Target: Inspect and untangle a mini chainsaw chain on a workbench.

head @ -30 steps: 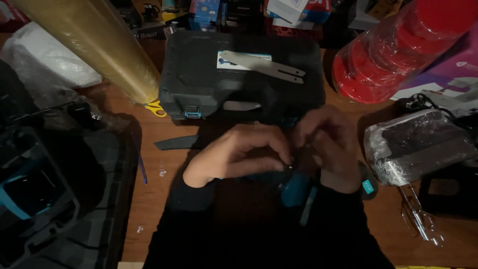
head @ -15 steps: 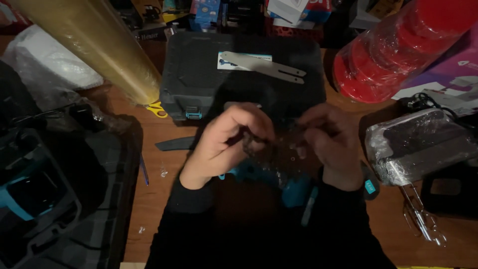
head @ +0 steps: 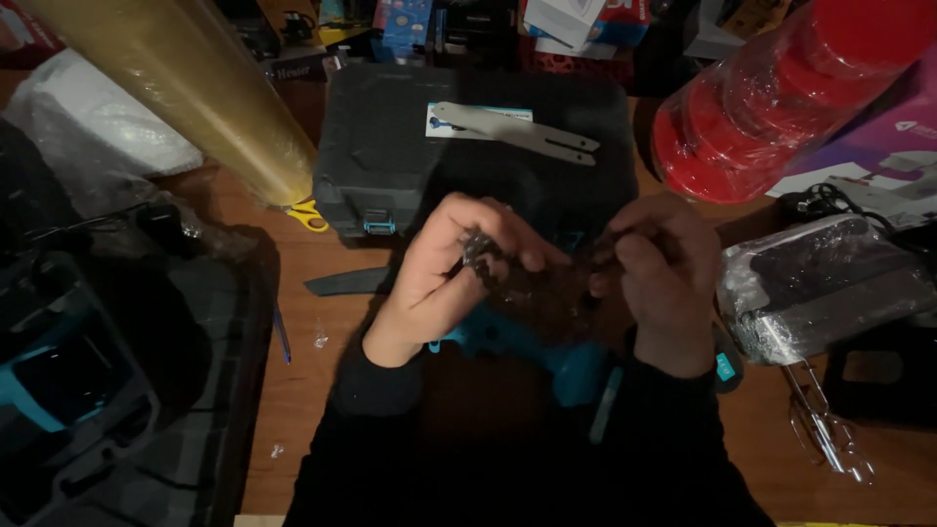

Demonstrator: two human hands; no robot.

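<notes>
Since the earlier frames, both hands are seen drawn further apart, and the small dark chain is now stretched between them instead of being bunched under the fingers. The left hand is pinched on one end of the chain, thumb against fingertips; the right hand is curled around the other end, though its grip is partly hidden by its own knuckles. The chain is held in the air just in front of the dark tool case, above a teal power tool that lies on the wooden surface nearer the person. On the lid of the case a flat grey guide bar is laid. To the left of the case a large roll of yellowish film is propped, with yellow scissor handles just beside its lower end. To the right of the case a wrapped stack of red discs is seen, and nearer, a mixer wrapped in plastic.

A slip is judged possible: the chain is gripped only at its ends, in dim light, so a cutting link could be dragged across a fingertip, or the chain could be twisted unnoticed and dropped onto the tool below.
</notes>
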